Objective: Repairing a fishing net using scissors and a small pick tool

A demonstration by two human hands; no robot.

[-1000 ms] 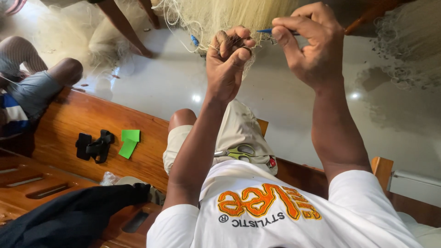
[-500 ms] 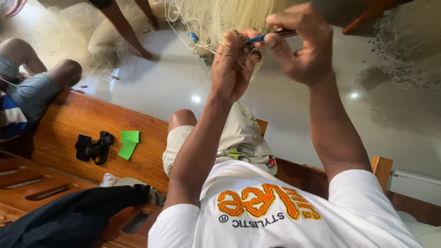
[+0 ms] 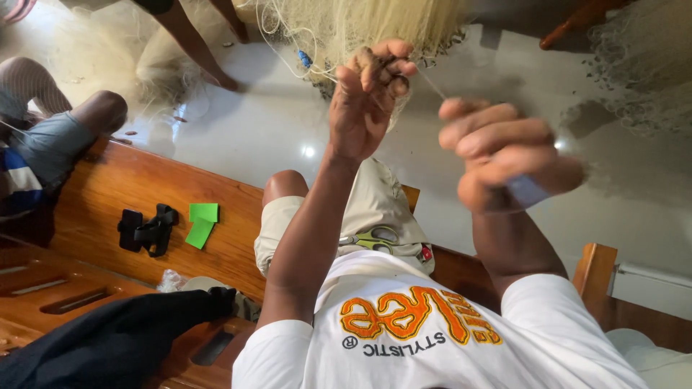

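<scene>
A pale yellow fishing net (image 3: 375, 21) hangs in front of me at the top of the view. My left hand (image 3: 371, 94) is raised and pinches a bunch of its mesh between the fingers. My right hand (image 3: 504, 155), blurred by motion, is to the right and nearer to me, closed around a small blue netting needle (image 3: 526, 189). A thin thread (image 3: 432, 85) runs taut from the pinched mesh to my right hand. Green-handled scissors (image 3: 375, 238) lie on my lap.
I sit on a wooden bench (image 3: 108, 194) bearing a green paper piece (image 3: 202, 220), a black strap (image 3: 148, 230) and a dark cloth (image 3: 108, 346). Another person's legs (image 3: 43, 122) are at the left, and a second person's leg (image 3: 194, 43) stands on the glossy floor. More net (image 3: 641, 65) lies at right.
My right hand has pulled away from my left hand, down and to the right, drawing the thread taut. My left hand keeps its pinch on the mesh.
</scene>
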